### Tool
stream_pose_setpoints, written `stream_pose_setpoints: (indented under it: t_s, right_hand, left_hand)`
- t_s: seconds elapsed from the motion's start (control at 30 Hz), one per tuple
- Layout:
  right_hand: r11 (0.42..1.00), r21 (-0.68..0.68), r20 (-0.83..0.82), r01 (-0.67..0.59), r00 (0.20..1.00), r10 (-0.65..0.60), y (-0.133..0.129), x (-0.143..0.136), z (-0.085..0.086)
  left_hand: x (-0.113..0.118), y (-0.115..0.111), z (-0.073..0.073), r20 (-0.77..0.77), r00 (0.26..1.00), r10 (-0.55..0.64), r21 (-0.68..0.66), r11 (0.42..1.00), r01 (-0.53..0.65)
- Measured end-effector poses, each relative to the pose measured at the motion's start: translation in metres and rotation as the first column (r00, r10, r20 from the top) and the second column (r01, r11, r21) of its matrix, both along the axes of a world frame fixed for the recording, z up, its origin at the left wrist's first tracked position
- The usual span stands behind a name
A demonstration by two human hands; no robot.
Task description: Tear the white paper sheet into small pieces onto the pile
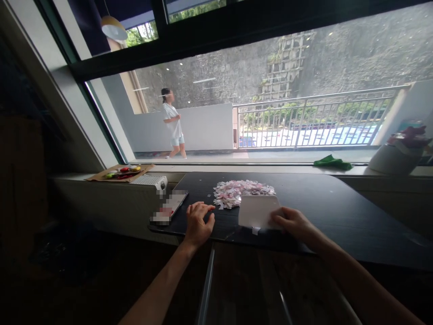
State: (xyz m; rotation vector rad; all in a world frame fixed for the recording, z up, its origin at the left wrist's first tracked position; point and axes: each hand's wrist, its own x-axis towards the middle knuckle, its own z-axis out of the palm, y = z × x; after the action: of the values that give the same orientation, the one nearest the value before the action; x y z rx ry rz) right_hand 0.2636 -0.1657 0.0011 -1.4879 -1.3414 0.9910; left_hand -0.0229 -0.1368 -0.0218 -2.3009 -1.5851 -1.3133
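A heap of small torn paper scraps point(230, 192), white and pinkish, lies on the dark table point(311, 198). My right hand point(289, 221) grips the right edge of a white rectangular tray-like piece point(257, 211), tilted up in front of the heap and covering part of it. Whether it is a tray or a flat sheet, I cannot tell. Just under its lower edge shows a white scrap point(255, 231). Left of the heap, my left hand point(200, 219) hovers at the table's near edge with curved, parted fingers and nothing in them.
At the table's left end is a partly blurred flat object point(169, 210). Colourful items point(124, 170) lie on brown cardboard on the sill, beside a white slatted box point(149, 181). A green cloth point(333, 162) and a white container point(394, 155) stand right. Behind the window a person point(174, 122) walks.
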Motion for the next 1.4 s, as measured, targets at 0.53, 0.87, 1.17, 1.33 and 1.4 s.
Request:
stream_pose_setpoints:
  t_s: [0.53, 0.87, 1.17, 1.33, 1.4]
  right_hand:
    - [0.993, -0.007, -0.015, -0.122, 0.992, 0.122, 0.015, -0.001, 0.003]
    - [0.968, -0.114, -0.096, -0.225, 0.972, 0.214, -0.002, -0.001, 0.015]
    - [0.985, -0.001, -0.053, -0.174, 0.983, 0.174, -0.002, 0.007, 0.019]
    - [0.990, 0.135, 0.010, -0.046, 0.999, 0.045, 0.016, -0.004, 0.006]
    - [0.989, 0.123, -0.016, -0.088, 0.996, 0.091, 0.017, -0.008, 0.005]
  left_hand:
    - [0.003, 0.003, -0.004, 0.067, 0.998, 0.010, -0.032, 0.999, -0.008]
    - [0.002, 0.002, -0.001, 0.066, 0.998, -0.003, -0.045, 0.999, 0.005]
    - [0.002, 0.002, -0.002, 0.036, 0.999, 0.014, -0.043, 0.999, -0.012]
    - [0.001, 0.003, -0.003, 0.017, 1.000, 0.014, -0.039, 0.999, -0.013]
    - [0.001, 0.003, -0.004, 0.015, 1.000, 0.016, -0.036, 0.999, -0.016]
